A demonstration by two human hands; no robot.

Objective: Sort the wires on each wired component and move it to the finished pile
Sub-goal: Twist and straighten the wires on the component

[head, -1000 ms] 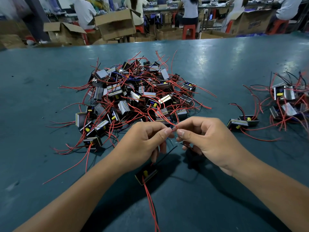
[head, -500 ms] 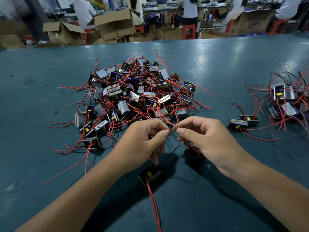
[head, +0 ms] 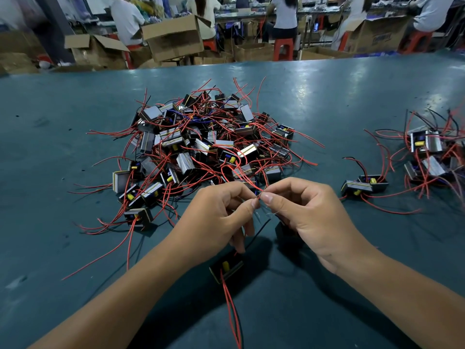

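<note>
Table [head: 63, 152]: teal top carrying everything you work on.
Unsorted pile [head: 201, 147]: at the table's middle, just beyond your hands.
Finished pile [head: 427, 157]: near the table's right edge.
Your left hand [head: 216, 222]: fingers curled, thumb and forefinger pinching a wire end.
Your right hand [head: 309, 212]: curled likewise, pinching the wire ends where the two thumbs meet.
Wired component [head: 226, 269]: hangs below your left hand, near the table's front edge, its red wires [head: 232, 313] trailing toward you.
</note>
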